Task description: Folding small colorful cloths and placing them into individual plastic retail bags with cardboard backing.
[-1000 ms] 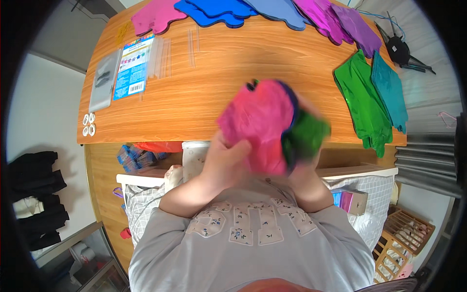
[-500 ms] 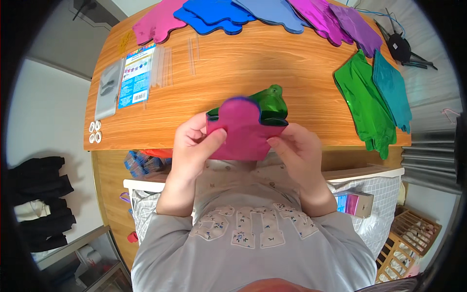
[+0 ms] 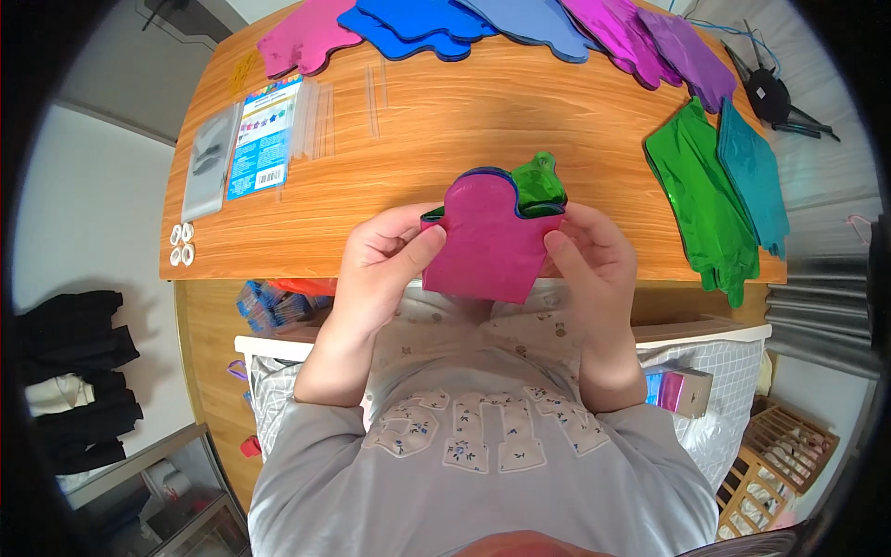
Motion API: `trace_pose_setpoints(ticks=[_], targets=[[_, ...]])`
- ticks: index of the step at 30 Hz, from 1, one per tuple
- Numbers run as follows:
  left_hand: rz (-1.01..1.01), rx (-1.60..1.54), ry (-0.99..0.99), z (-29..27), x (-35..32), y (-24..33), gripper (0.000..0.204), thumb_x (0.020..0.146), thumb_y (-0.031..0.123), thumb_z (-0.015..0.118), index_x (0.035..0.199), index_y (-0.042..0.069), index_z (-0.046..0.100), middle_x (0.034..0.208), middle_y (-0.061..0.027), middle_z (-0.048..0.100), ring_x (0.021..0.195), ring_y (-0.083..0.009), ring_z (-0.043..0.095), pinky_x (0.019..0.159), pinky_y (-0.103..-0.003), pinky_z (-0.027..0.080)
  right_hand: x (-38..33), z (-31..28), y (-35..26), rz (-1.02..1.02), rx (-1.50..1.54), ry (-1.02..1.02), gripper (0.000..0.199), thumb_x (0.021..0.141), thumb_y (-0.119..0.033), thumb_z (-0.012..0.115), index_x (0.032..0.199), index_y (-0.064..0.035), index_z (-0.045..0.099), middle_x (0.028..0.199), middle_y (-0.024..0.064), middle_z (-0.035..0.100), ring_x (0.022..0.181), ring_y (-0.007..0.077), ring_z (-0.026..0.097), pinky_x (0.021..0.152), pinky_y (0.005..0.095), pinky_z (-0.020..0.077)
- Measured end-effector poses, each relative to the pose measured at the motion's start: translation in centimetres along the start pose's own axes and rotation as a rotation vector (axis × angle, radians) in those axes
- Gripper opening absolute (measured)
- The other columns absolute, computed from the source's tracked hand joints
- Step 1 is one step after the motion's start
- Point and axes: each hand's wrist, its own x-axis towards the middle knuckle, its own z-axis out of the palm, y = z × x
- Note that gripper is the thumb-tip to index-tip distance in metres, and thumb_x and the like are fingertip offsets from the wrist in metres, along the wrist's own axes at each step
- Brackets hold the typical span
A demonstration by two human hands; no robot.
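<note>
At the table's front edge I hold a bundle of folded foil balloons [image 3: 487, 243] with both hands. Its near face is magenta with a rounded lobe at the top, and dark blue edges show behind it. A shiny green foil piece [image 3: 538, 183] sticks up from the bundle's upper right. My left hand [image 3: 390, 269] pinches the left side, thumb on the magenta face. On the right side, my right hand [image 3: 596, 260] grips the same way. The fingers behind the bundle are partly hidden.
Flat foil balloons in pink [image 3: 302, 42], blue [image 3: 418, 32], magenta [image 3: 626, 46], purple [image 3: 687, 58], green [image 3: 701, 186] and teal [image 3: 752, 176] line the far and right table edges. To the left lie a printed blue card [image 3: 266, 139], clear straws [image 3: 320, 121] and white ribbon rolls [image 3: 182, 243].
Both hands have shifted right with the bundle. It now tilts slightly the other way, and the green piece stands more upright.
</note>
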Motion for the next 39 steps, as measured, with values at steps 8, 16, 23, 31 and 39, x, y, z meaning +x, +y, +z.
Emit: trace_pose_setpoints(ticks=[8, 16, 23, 31, 39], targets=[[0.093, 0.258, 0.048, -0.5, 0.1, 0.6, 0.029, 0.093, -0.009, 0.065, 0.121, -0.004, 0.067, 0.105, -0.0106, 0.074, 0.095, -0.0119, 0.069, 0.084, -0.024, 0.054, 0.1, -0.3, 0.3, 0.024, -0.058, 0.005, 0.032, 0.099, 0.001, 0.061, 0.130, 0.0040, 0.057, 0.114, 0.0099, 0.070, 0.097, 0.0131, 0.069, 0.082, 0.0283, 0.0598], [0.105, 0.389, 0.205, 0.5, 0.2, 1.1, 0.028, 0.089, -0.009, 0.067, 0.115, -0.002, 0.070, 0.089, -0.0057, 0.074, 0.075, -0.0068, 0.066, 0.066, -0.021, 0.050, 0.3, -0.2, 0.4, -0.015, -0.163, -0.019, 0.032, 0.098, 0.001, 0.062, 0.130, 0.0034, 0.059, 0.109, 0.0098, 0.072, 0.094, 0.0119, 0.069, 0.079, 0.0260, 0.0591], [-0.085, 0.362, 0.158, -0.3, 0.2, 2.2, 0.024, 0.085, -0.011, 0.071, 0.107, -0.003, 0.074, 0.090, -0.0082, 0.076, 0.074, -0.0062, 0.065, 0.063, -0.020, 0.048, 0.3, -0.1, 0.2, 0.009, -0.140, 0.019, 0.031, 0.097, 0.003, 0.062, 0.129, 0.0023, 0.060, 0.107, 0.0110, 0.073, 0.092, 0.0121, 0.070, 0.074, 0.0256, 0.0600], [-0.053, 0.416, 0.108, -0.5, -0.4, 3.0, 0.018, 0.086, -0.009, 0.072, 0.103, -0.005, 0.076, 0.092, -0.0121, 0.076, 0.083, -0.0127, 0.071, 0.075, -0.024, 0.057, 0.6, -1.3, 0.7, -0.103, -0.135, -0.127, 0.023, 0.097, 0.006, 0.061, 0.119, 0.0035, 0.065, 0.105, 0.0105, 0.073, 0.091, 0.0126, 0.069, 0.077, 0.0251, 0.0564], [0.019, 0.297, 0.073, -1.2, -0.5, 3.0, 0.017, 0.083, -0.010, 0.074, 0.100, -0.004, 0.077, 0.085, -0.0099, 0.076, 0.074, -0.0089, 0.068, 0.065, -0.021, 0.053, 1.8, -1.2, -0.6, -0.100, -0.147, -0.321, 0.022, 0.093, 0.009, 0.060, 0.110, 0.0025, 0.071, 0.096, 0.0096, 0.069, 0.089, 0.0135, 0.064, 0.077, 0.0263, 0.0496]])
